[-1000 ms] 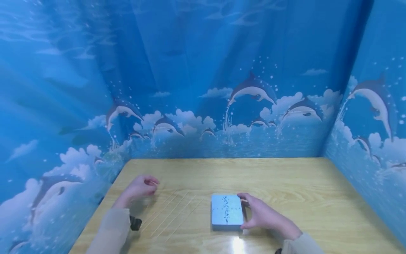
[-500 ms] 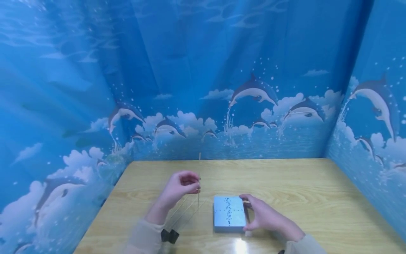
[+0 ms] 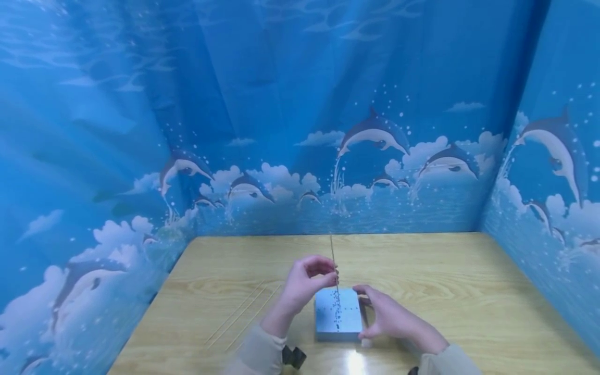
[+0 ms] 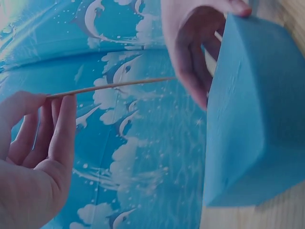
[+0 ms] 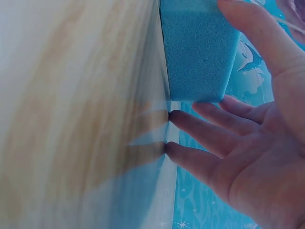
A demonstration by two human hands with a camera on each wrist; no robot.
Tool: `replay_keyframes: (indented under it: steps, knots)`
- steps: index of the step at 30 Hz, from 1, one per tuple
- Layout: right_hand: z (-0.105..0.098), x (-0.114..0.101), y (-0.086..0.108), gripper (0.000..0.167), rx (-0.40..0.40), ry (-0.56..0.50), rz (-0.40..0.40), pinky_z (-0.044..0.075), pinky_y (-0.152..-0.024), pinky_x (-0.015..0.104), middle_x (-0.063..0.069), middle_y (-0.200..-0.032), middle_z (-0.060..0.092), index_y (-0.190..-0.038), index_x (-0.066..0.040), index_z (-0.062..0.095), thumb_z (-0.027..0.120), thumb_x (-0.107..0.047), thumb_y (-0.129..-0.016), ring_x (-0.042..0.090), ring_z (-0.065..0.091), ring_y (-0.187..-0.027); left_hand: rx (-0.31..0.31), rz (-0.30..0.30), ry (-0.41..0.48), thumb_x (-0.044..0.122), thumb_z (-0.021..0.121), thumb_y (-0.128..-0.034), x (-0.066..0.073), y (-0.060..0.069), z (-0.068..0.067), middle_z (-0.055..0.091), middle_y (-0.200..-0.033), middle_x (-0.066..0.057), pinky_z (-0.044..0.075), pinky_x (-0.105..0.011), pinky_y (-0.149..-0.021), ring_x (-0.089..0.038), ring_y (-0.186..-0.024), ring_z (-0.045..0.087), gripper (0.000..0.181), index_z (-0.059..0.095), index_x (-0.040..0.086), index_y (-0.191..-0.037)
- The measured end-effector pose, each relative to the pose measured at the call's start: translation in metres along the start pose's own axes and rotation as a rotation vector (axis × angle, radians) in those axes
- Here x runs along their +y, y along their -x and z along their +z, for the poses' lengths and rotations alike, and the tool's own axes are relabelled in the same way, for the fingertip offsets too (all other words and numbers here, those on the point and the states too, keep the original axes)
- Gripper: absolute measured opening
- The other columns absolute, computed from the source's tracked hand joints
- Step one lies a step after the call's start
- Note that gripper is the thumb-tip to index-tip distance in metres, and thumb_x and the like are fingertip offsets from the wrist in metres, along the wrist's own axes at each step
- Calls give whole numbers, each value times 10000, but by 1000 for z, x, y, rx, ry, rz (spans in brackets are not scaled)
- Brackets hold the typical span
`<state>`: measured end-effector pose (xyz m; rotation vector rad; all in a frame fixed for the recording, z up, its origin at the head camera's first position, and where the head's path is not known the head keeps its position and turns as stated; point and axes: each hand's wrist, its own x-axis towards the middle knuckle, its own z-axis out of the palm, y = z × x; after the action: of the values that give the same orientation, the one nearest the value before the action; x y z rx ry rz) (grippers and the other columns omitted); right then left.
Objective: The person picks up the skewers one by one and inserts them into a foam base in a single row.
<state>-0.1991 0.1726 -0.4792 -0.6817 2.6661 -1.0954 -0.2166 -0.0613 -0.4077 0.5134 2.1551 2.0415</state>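
Note:
My left hand [image 3: 307, 286] pinches a thin bamboo skewer [image 4: 114, 86] between thumb and fingertips. Seen from the head, the skewer stands nearly upright over the far part of a light blue foam block [image 3: 349, 312]. In the left wrist view, a gap shows between its far tip and the block. Rows of small dark holes or marks run across the block's top. My right hand [image 3: 391, 319] holds the block at its right side, thumb at the near corner and a finger at the far one. The right wrist view shows its other fingertips [image 5: 177, 117] on the tabletop.
Several bamboo skewers [image 3: 239, 313] lie side by side on the wooden table [image 3: 422, 271], left of the block. A small white piece [image 3: 366, 342] sits by the block's near right corner. A blue dolphin-print curtain [image 3: 281, 130] surrounds the table's back and sides.
My left hand has moved right from the far left of the table to above the block, bringing a skewer upright with it. My right hand and the block stay in place.

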Motion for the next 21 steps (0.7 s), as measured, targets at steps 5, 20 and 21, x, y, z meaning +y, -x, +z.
replay_keyframes:
  steps: [5,20,21]
  knots:
    - [0,0,1,1070,4,-1,-12,393,-1096,613,253,-1467,459,-1437,31,388,927,-294,-571,418,543,-1274,48,4,-66,84,755,-838,-9,-2,15,734,-978,-80,609,-250,-815,-138,-889,692,203,709,72,-1035]
    - [0,0,0,1064,16,36,-48,394,-1107,581,225,-1475,463,-1440,27,380,923,-277,-577,408,556,-1264,82,13,-141,170,761,-848,-24,-6,40,743,-971,17,583,-286,-907,-62,-914,671,160,725,141,-1002]
    - [0,-1,0,1065,18,37,-46,392,-1108,584,225,-1473,464,-1440,27,381,923,-279,-575,409,556,-1263,79,12,-140,171,760,-850,-25,-6,40,742,-971,20,584,-278,-902,-62,-916,670,157,725,143,-1001]
